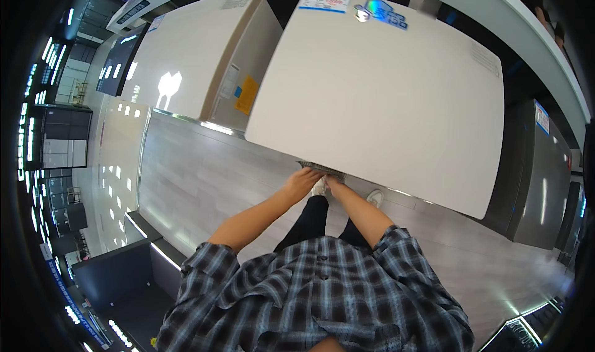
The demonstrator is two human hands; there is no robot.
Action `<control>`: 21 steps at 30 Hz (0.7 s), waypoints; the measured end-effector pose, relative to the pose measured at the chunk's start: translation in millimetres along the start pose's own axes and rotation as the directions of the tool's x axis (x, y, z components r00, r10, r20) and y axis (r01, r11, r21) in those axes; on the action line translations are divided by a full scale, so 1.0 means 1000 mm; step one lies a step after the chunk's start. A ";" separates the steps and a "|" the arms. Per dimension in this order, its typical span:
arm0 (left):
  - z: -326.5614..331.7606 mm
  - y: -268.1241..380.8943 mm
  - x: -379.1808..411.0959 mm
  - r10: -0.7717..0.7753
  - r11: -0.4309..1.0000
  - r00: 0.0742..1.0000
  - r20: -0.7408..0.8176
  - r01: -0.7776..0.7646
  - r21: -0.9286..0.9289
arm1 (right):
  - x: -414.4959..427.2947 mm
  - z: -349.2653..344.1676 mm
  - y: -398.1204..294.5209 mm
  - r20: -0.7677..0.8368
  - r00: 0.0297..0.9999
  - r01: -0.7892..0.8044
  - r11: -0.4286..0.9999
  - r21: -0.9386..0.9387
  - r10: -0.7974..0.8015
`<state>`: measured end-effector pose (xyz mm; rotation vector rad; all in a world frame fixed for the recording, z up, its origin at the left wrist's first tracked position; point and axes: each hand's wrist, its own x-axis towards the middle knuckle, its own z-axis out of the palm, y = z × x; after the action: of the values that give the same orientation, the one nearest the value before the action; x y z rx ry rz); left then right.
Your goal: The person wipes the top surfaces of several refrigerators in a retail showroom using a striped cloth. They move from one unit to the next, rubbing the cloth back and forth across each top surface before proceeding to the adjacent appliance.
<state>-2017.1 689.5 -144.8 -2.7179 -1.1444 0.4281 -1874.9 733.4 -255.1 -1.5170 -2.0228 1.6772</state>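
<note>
A large white appliance top [376, 91], bearing a price card and a shiny sticker, lies before me. Just below its near edge, my left hand [304, 182] and my right hand [332, 183] are close together on a grey-brown patterned cloth [327, 168]. The left hand's fingers lie over the cloth's lower edge. My right hand's fingers are at the cloth too, partly hidden. Part of the cloth is hidden beneath the appliance's edge.
Another white appliance [186, 59] with a yellow label on its side stands to the left. A dark grey appliance [539, 180] stands at the right. A white ledge [511, 7] curves behind. A dark open-topped display unit [125, 277] is at the lower left.
</note>
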 end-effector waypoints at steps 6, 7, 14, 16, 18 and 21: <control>0.025 -0.059 -0.054 -0.047 0.999 0.998 0.041 0.048 -0.011 | 0.058 0.043 -0.089 0.034 0.996 0.088 0.983 -0.161 -0.083; 0.032 -0.067 -0.063 -0.068 0.997 0.998 0.009 0.068 -0.021 | 0.065 0.047 -0.099 0.027 0.996 0.092 0.979 -0.181 -0.089; 0.052 -0.086 -0.098 -0.210 0.959 0.977 -0.044 0.198 -0.203 | 0.074 0.069 -0.136 -0.061 0.989 0.117 0.958 -0.262 -0.137; 0.031 -0.088 -0.106 -0.234 0.925 0.972 -0.029 0.214 -0.314 | 0.063 0.075 -0.132 -0.107 0.982 0.126 0.960 -0.248 -0.156; 0.019 -0.097 -0.110 -0.246 0.887 0.965 -0.095 0.184 -0.423 | 0.050 0.077 -0.136 -0.148 0.971 0.150 0.960 -0.237 -0.189; 0.013 -0.098 -0.120 -0.317 0.803 0.901 -0.296 0.089 -0.589 | 0.028 0.076 -0.141 -0.244 0.933 0.207 0.950 -0.236 -0.264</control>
<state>-2167.6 671.7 -107.9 -2.8755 -1.6206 -0.5528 -2021.7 717.4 -186.7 -1.3989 -2.1750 1.1311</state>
